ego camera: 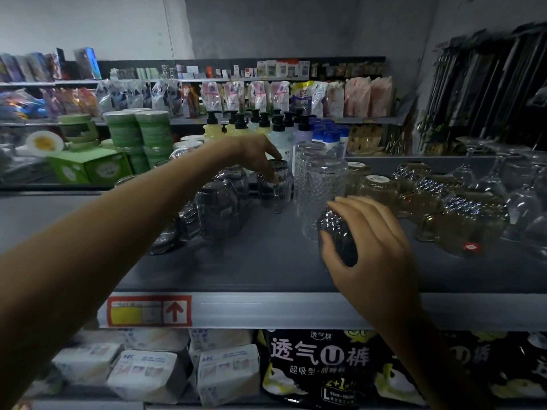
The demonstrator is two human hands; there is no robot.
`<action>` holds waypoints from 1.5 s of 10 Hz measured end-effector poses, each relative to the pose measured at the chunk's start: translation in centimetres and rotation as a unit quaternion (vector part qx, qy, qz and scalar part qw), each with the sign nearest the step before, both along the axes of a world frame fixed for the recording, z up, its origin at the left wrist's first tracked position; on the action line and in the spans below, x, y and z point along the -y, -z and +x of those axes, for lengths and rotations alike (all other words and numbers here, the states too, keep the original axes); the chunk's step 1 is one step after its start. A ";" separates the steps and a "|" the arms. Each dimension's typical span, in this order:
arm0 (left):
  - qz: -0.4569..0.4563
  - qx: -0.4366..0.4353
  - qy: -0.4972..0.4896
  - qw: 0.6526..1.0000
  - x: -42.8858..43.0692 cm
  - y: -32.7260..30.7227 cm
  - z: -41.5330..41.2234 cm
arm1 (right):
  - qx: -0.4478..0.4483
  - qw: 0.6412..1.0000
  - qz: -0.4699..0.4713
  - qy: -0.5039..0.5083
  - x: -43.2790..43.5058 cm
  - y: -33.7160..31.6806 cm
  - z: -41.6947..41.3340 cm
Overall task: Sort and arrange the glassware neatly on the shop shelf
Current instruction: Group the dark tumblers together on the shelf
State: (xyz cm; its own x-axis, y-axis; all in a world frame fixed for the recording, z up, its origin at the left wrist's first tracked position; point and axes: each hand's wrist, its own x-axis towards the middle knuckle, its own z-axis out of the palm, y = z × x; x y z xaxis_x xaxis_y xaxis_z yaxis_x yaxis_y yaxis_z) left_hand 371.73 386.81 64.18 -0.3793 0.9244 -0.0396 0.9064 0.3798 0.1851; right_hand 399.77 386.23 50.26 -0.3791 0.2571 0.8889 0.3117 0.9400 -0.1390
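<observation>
The left hand (260, 156) reached across the shelf (266, 261) and pinched a ribbed glass (275, 187) from above, fingers on its top and thumb down its front. That glass stood mouth-down near the back of the shelf. The right hand (373, 244) was wrapped round a dark glass (340, 241) with a diamond pattern, near the shelf's middle and closer to the front edge. The 2 hands were well apart.

Between them stood tall glasses (319, 184), clear and textured, in a tight group. They touched or nearly touched the dark glass and blocked the straight path from one hand to the other. Left of the ribbed glass ran a row of smoky glasses (219, 208), crowded close under the left forearm. To the right sat amber mugs (461, 223) mouth-down, some with white labels on their bases, and beyond them stemmed glasses (521, 202).

Behind the shelf stood pump bottles (236, 125) and green tubs (136, 128). A red tag (149, 310) with an up arrow was fixed to the shelf's front strip. Below lay white packs (148, 374) and a black pack (319, 365).

The right palm and fingers covered most of the dark glass, so I could not tell whether it rested on the shelf or was lifted. The nearest smoky glasses were blurred and partly behind the left arm. The stemmed glasses were cut off at the right edge. The tag's print was too small to read.
</observation>
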 end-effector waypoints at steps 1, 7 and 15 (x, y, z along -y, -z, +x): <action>-0.002 0.003 0.002 1.000 -0.1 0.3 -0.1 | 0.000 1.000 0.002 0.004 0.0 0.0 0.0; 0.063 -0.045 0.022 0.997 0.0 1.4 0.7 | -0.007 1.000 0.004 0.003 0.1 0.0 0.0; 0.062 -0.044 0.027 0.997 0.6 1.4 0.6 | -0.003 1.000 0.015 0.014 0.2 0.0 -0.1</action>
